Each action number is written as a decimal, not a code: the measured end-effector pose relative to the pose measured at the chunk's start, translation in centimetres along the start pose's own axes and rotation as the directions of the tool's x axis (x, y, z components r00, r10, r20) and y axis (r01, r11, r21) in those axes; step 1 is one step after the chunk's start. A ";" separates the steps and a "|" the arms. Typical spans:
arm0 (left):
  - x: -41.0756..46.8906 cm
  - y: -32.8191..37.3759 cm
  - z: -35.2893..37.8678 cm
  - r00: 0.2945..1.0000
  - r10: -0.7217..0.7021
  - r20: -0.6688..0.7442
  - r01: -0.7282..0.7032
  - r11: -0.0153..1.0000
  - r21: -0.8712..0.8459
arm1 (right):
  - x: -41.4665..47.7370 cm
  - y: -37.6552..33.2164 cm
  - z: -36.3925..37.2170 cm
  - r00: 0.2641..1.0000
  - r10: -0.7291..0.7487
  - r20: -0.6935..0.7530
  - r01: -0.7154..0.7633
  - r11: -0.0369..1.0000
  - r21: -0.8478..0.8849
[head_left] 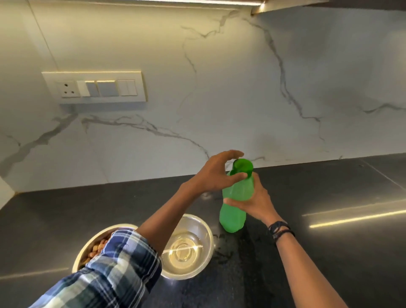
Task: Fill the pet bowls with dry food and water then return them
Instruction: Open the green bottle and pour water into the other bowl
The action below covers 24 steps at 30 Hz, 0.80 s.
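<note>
Head view: at frame centre the right hand (256,201) is wrapping closed fingers around the green bottle (234,211) standing on the dark surface (329,252). The left hand (216,173) is cupping its cap (242,167), fingers spread. Lower left, the water bowl (186,246) and kibble bowl (92,248) are sitting side by side.

Green bottle (234,211), blue plaid sleeve (114,270)

Behind the work: dark counter, marble wall, one switch plate.

You have a glossy black countertop (329,197) with small wet splashes (222,252) on it, meeting a white marble backsplash (219,99) veined in grey. On that wall to your left sits a cream switch panel (94,86) with a socket beside its switches. An under-cabinet light strip (153,1) glows along the top.
</note>
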<state>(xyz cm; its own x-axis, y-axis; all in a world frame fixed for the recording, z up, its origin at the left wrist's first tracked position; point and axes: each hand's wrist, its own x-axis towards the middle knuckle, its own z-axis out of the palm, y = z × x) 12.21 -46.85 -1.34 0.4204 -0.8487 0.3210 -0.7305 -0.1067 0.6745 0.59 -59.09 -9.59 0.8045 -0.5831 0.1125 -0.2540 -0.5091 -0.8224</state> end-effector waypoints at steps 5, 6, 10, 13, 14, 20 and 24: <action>0.6 -0.6 0.0 0.952 -0.029 0.304 0.088 0.979 -0.181 | -0.6 0.5 -0.5 0.990 -0.034 0.137 0.026 0.998 0.060; 0.8 -0.6 -0.2 0.937 -0.031 0.348 0.104 0.976 -0.193 | -0.6 0.6 -0.5 0.989 -0.038 0.142 0.028 0.997 0.073; 1.3 -1.1 -0.8 0.929 -0.006 0.369 0.094 0.971 -0.221 | -0.5 0.8 -0.2 0.991 -0.046 0.125 0.028 0.989 0.142; 0.3 -1.5 0.4 0.970 -0.025 0.241 0.074 0.977 -0.199 | -0.5 1.2 0.6 0.996 -0.048 0.081 0.030 0.977 0.210; -0.1 -1.5 1.0 0.988 -0.027 0.154 0.052 0.985 -0.164 | -0.6 1.3 0.9 0.997 -0.049 0.065 0.033 0.973 0.230; -0.9 0.5 3.3 0.958 -0.286 -0.030 0.252 0.883 -0.395 | -0.8 1.7 1.6 0.999 -0.048 0.011 0.043 0.961 0.273; -0.2 0.4 3.3 0.938 -0.344 0.047 0.307 0.758 -0.575 | -0.8 1.9 1.8 0.999 -0.052 -0.001 0.050 0.958 0.283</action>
<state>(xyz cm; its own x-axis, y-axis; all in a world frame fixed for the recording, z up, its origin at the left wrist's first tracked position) 10.05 -48.44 -3.38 0.6203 -0.7834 0.0374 -0.1154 -0.0440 0.9923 0.43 -58.46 -12.19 0.8161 -0.5566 0.1554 -0.0513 -0.3377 -0.9399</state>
